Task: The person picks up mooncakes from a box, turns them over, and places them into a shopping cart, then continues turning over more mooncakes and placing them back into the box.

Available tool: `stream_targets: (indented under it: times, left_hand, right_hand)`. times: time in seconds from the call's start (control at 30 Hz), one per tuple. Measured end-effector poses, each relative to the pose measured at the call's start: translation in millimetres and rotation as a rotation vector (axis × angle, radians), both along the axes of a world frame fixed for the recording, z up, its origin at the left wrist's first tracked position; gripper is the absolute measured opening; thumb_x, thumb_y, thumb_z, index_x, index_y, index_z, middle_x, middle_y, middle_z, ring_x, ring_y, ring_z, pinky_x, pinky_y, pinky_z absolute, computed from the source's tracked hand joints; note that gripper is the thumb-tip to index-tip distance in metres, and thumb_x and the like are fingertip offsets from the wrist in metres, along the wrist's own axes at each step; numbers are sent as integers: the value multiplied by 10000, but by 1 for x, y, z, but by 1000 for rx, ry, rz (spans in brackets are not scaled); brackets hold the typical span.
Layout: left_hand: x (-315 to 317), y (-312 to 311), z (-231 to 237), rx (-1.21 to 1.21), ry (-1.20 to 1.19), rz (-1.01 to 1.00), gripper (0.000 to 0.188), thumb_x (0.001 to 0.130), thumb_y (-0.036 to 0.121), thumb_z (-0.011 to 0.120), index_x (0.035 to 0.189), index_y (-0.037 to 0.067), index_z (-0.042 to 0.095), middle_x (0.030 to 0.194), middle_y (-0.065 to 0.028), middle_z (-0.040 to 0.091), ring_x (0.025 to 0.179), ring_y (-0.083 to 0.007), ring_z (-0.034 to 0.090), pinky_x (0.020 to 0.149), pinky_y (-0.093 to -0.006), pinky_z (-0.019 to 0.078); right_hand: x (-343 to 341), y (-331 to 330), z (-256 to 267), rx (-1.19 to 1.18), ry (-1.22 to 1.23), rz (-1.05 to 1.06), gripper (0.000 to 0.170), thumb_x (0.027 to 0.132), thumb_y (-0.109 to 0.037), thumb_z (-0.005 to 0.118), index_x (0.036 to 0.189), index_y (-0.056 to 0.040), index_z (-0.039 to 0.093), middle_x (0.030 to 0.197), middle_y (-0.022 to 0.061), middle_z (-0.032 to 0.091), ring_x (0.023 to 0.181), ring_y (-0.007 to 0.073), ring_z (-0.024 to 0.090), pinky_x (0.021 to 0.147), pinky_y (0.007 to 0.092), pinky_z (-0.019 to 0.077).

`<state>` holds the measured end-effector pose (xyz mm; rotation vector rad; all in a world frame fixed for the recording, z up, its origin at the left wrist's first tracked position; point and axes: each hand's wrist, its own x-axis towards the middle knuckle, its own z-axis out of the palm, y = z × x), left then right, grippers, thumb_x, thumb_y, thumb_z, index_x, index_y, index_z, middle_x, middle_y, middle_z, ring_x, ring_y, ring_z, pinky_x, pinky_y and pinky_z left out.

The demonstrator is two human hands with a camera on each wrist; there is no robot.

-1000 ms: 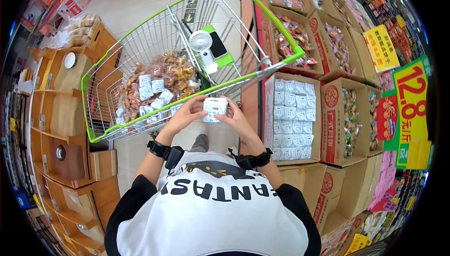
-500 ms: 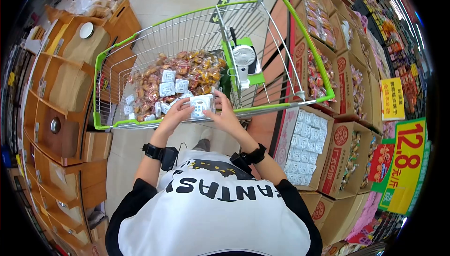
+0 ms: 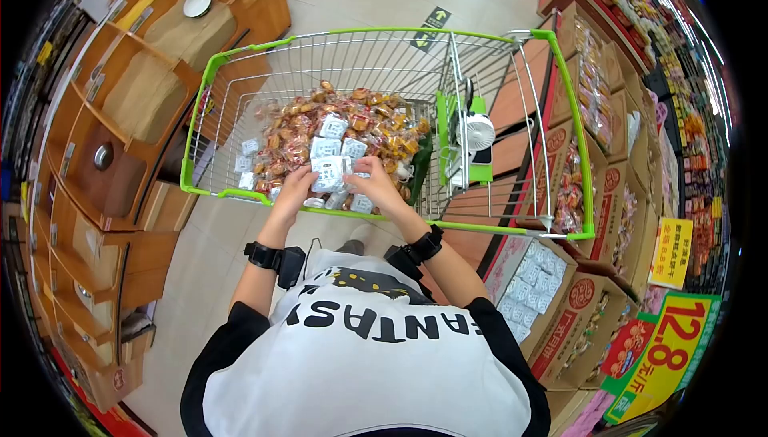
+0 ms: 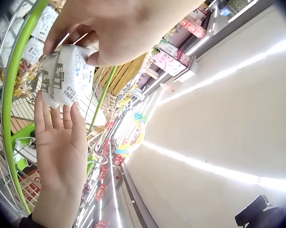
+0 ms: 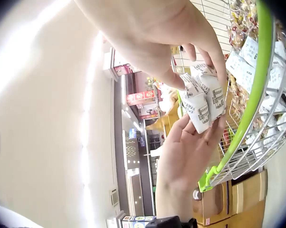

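Two small white wrapped packets [image 3: 328, 171] with blue print are held together between my hands, above the near rim of the shopping cart. My left hand [image 3: 294, 195] grips their left side; in the left wrist view its thumb and fingers pinch the packets [image 4: 74, 71] from above. On the other side my right hand [image 3: 379, 187] holds them, its thumb and fingers curled around the packets [image 5: 202, 97] in the right wrist view. Below, similar white packets [image 3: 326, 147] lie on bagged brown snacks [image 3: 296, 125] in the cart.
The cart's green rim [image 3: 360, 215] runs close under my forearms. A fan [image 3: 478, 131] sits on the cart's green seat panel. Wooden shelves [image 3: 128, 165] stand on the left. To the right are cardboard boxes of sweets, one with white packets [image 3: 532, 281], and a price sign [image 3: 664, 349].
My hands, with the white packets, have moved left relative to the cart and over its inside. The head view has turned, so the cart appears further right and lower.
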<state>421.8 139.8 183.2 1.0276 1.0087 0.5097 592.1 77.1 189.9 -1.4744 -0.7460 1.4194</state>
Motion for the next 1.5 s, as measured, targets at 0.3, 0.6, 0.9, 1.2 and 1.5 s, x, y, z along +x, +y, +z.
stream_targets:
  times: [0.3,0.6,0.9,1.2,1.5]
  left_hand:
    - [-33,19,5,54,196,96,269,836,142,404,1034,-10,501,880,-57,575,771,-123,558,608,-262,479]
    - [-67,51,-1,50,112,491,468,819,224,439,1243,51,344,1162,-105,436,1054,-223,437,805,-378,411]
    - [-43,38,2,42,251,-15,280,801,177,437,1032,53,536,973,-47,575,861,-127,554,707,-258,419]
    - [26,0,0,212,-43,-355,146,734,-69,503,717,52,422,840,-60,555,830,-126,541,724,-246,429]
    - [54,-27,16,244,5,-483,182,780,28,545,677,64,399,806,-34,543,798,-97,516,704,-219,411]
  right_hand:
    - [-40,36,-17,-29,-29,211,480,734,-154,634,1100,17,374,1122,149,418,948,185,500,756,289,445]
    - [-40,52,-8,322,107,341,571,774,-86,565,1265,-73,275,1270,116,330,1146,225,377,893,317,360]
    - [-13,28,-30,270,-42,193,168,741,-71,570,865,-44,461,978,84,534,867,165,549,707,286,434]
    - [14,-2,-21,232,-29,47,197,735,-31,564,662,-69,385,881,75,553,795,122,523,697,260,427]
    - [29,-58,0,255,62,-88,223,754,-32,562,647,-68,369,844,66,553,768,86,515,667,224,417]
